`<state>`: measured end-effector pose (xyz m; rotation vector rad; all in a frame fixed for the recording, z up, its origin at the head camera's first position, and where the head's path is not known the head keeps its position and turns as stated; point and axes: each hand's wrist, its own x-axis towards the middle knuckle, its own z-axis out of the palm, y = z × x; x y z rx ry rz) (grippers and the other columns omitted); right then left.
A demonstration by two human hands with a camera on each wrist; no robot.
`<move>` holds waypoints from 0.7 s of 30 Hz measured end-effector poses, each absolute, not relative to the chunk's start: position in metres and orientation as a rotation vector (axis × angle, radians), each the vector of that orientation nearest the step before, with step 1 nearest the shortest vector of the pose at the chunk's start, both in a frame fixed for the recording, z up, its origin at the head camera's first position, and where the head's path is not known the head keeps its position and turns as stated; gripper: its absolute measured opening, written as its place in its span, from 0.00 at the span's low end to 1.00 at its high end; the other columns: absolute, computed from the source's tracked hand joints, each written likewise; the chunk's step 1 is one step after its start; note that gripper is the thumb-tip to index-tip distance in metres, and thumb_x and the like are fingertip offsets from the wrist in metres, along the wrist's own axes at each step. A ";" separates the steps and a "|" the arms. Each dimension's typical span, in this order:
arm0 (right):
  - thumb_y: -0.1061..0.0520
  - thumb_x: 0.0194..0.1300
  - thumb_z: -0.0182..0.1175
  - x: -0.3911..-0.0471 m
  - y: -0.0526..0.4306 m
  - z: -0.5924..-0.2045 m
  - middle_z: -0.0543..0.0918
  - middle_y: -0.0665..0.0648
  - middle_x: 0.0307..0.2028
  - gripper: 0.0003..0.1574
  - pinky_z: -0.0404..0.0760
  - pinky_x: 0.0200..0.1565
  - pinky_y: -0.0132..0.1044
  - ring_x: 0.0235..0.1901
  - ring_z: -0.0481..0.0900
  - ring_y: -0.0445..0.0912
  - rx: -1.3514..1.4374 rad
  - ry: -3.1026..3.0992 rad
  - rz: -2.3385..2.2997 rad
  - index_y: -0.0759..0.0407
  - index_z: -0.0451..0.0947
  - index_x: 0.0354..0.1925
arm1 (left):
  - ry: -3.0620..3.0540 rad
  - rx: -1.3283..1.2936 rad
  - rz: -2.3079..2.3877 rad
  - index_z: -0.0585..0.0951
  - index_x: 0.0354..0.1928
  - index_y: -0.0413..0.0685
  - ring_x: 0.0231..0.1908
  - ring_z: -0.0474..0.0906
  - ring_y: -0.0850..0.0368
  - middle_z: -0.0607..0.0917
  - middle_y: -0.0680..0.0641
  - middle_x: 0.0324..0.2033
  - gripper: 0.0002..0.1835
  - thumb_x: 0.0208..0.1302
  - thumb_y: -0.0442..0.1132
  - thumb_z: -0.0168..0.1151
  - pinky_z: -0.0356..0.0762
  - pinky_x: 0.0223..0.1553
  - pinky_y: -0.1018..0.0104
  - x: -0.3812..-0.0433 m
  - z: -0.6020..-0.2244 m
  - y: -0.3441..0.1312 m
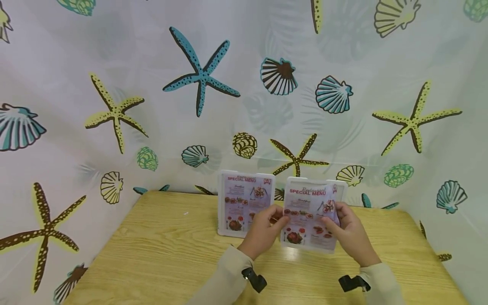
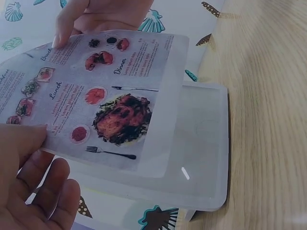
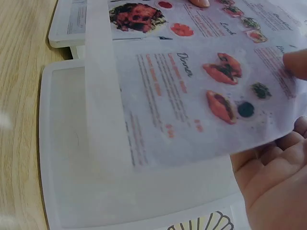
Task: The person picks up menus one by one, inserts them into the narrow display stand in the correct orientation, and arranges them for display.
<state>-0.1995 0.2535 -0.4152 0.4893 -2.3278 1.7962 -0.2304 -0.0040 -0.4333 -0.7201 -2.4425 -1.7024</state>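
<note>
Between both hands is a printed menu sheet (image 1: pixel 309 220) headed "Special Menu", with food pictures and a white border. My left hand (image 1: pixel 264 228) pinches its left edge, thumb on the front. At the right edge my right hand (image 1: pixel 350 233) grips it, thumb on the printed face and fingers behind. The sheet bows slightly in the left wrist view. Behind it stands a white-framed stand (image 3: pixel 62 143) with a blank panel, its lower part showing under the sheet in both wrist views.
To the left, a second white-framed stand (image 1: pixel 220 203) holds a matching menu, upright on the wooden table (image 1: pixel 160 245). A curtain (image 1: pixel 236 25) printed with starfish and shells hangs behind and at both sides. Dark straps with small cameras (image 1: pixel 254 279) sit on both wrists.
</note>
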 end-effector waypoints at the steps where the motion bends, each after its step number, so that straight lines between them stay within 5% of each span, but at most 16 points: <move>1: 0.59 0.78 0.58 -0.200 0.255 -0.416 0.81 0.62 0.53 0.23 0.85 0.47 0.33 0.49 0.84 0.40 0.502 -2.321 1.778 0.68 0.66 0.64 | -2.439 -0.717 -1.693 0.83 0.46 0.55 0.41 0.81 0.62 0.85 0.57 0.39 0.06 0.76 0.47 0.61 0.81 0.48 0.63 -0.231 -0.433 -0.004; 9: 0.57 0.79 0.57 -0.201 0.262 -0.416 0.83 0.67 0.52 0.21 0.84 0.48 0.31 0.48 0.85 0.38 0.458 -2.330 1.711 0.69 0.73 0.63 | -2.413 -0.708 -1.674 0.83 0.46 0.54 0.40 0.81 0.62 0.85 0.57 0.39 0.07 0.76 0.47 0.61 0.81 0.46 0.64 -0.236 -0.434 -0.005; 15: 0.55 0.79 0.58 -0.203 0.265 -0.414 0.86 0.58 0.43 0.15 0.82 0.44 0.30 0.41 0.82 0.39 0.371 -2.321 1.661 0.68 0.80 0.49 | -2.404 -0.689 -1.683 0.83 0.49 0.55 0.40 0.81 0.62 0.85 0.57 0.40 0.09 0.76 0.49 0.61 0.81 0.45 0.63 -0.238 -0.433 -0.007; 21: 0.54 0.79 0.58 -0.206 0.265 -0.414 0.85 0.57 0.39 0.15 0.80 0.42 0.31 0.38 0.80 0.39 0.293 -2.325 1.586 0.67 0.82 0.47 | -2.387 -0.695 -1.679 0.83 0.49 0.54 0.40 0.81 0.62 0.85 0.57 0.39 0.09 0.76 0.48 0.62 0.82 0.45 0.64 -0.240 -0.429 -0.007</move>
